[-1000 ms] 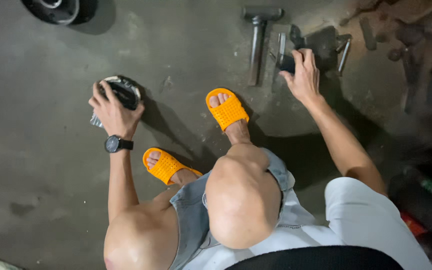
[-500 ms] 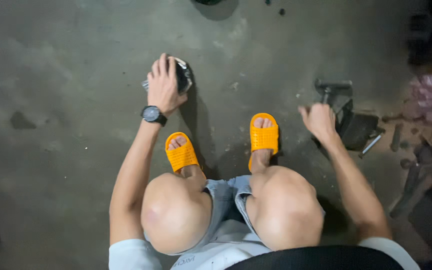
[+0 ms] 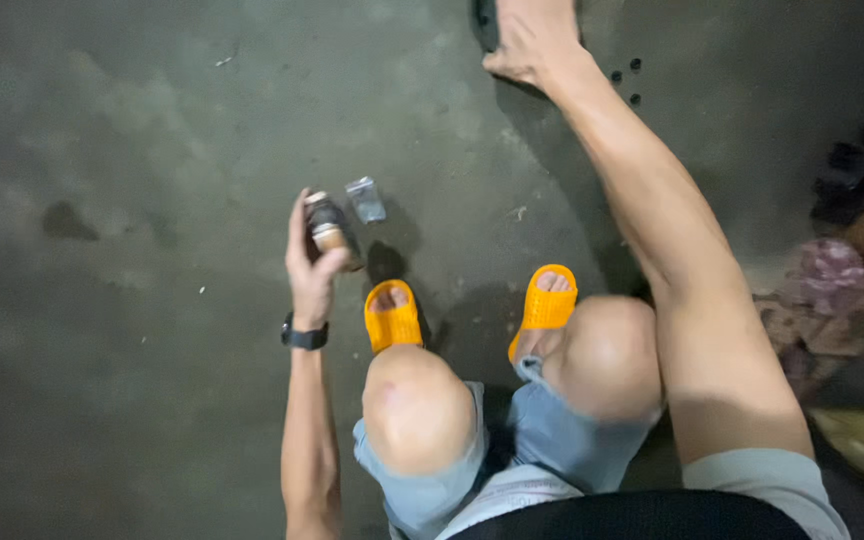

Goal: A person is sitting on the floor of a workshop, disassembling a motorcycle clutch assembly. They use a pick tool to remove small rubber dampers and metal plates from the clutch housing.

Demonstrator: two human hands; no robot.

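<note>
Squatting on the concrete floor (image 3: 132, 150), my left hand (image 3: 310, 270) grips a small round metal part (image 3: 332, 232) at ten o'clock of my knees; my right hand (image 3: 532, 45) stretches toward twelve, fingers curled on a dark object (image 3: 487, 22), grip unclear.

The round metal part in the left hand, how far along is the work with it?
Done: the round metal part is off the concrete floor, gripped in the left hand. In hand: the right hand is stretched far forward onto a dark object at the frame's top edge. Left: a small shiny packet and small black bits lie untouched.
</note>
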